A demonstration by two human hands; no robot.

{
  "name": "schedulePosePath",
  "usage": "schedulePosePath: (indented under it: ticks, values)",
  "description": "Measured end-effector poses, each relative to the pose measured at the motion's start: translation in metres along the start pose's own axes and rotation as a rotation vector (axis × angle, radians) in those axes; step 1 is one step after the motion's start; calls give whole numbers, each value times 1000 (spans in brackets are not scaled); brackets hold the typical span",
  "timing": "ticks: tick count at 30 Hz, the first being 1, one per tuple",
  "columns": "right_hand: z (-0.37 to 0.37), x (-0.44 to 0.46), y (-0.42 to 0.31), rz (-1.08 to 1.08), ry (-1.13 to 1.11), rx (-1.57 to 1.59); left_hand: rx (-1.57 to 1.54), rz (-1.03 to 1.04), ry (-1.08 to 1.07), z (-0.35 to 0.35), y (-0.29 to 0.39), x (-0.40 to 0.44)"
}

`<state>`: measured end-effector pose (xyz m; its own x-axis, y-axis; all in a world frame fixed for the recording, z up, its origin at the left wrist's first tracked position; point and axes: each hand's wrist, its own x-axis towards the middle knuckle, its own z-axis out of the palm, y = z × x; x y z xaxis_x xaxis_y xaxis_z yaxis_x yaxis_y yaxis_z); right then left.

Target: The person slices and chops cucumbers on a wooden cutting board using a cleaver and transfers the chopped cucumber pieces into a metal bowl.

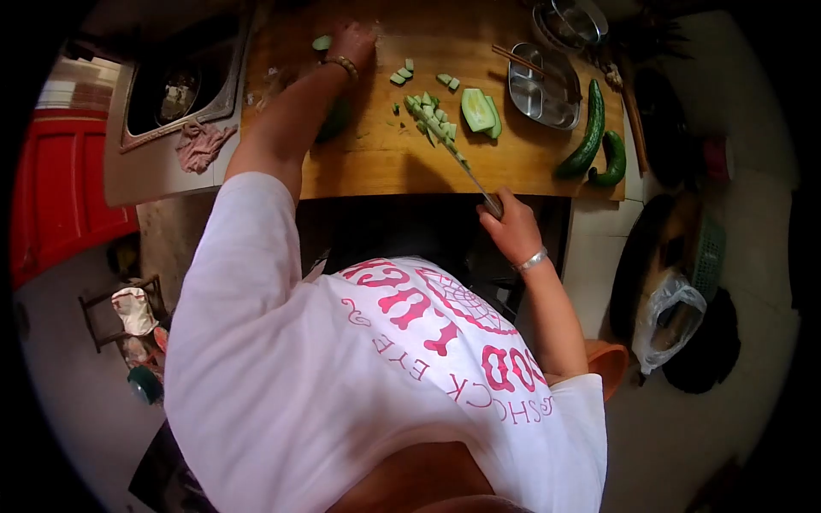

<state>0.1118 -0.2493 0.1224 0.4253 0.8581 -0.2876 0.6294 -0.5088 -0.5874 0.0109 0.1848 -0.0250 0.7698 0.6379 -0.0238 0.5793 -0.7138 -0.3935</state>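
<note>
From the head view, here is your right hand [513, 229], low and just off the near edge of the desk [368, 167]; its grip is closed around the handle of the knife [477, 181], fingers wrapped; the blade's long axis slants forward and to your left, away from that grip and onto the wood; and there, along the far part of the blade, lies the chopped cucumber [432, 114], strung out on much the same slant, covering the tip so you cannot see where it ends; that pile sits ahead and left of your right grip, joined to it by the blade's own line.

Now over to your left hand [352, 47], stretched far up the desk, beyond the pile and to its left; a cucumber slice [321, 43] lies just beside it; its fingers are too blurred and turned away, so you cannot tell whether that grip is spread or pinching anything; by reach of the blade, the right is the nearer side to the pile.

To the pile's right you have the cut cucumber halves [476, 109], long axis running roughly fore and aft; past them, the steel tray [523, 101] with chopsticks [517, 57] across it.
</note>
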Motion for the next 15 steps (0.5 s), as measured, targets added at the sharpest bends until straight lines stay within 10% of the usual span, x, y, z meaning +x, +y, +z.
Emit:
schedulePosePath:
  ticks: [9, 15]
  values:
    - [-21, -13, 67, -266, 88, -209, -579, 302, 174, -47, 52, -85]
    - [-8, 13, 121, -460, 17, -225, -928, 70, 424, -41, 63, -140]
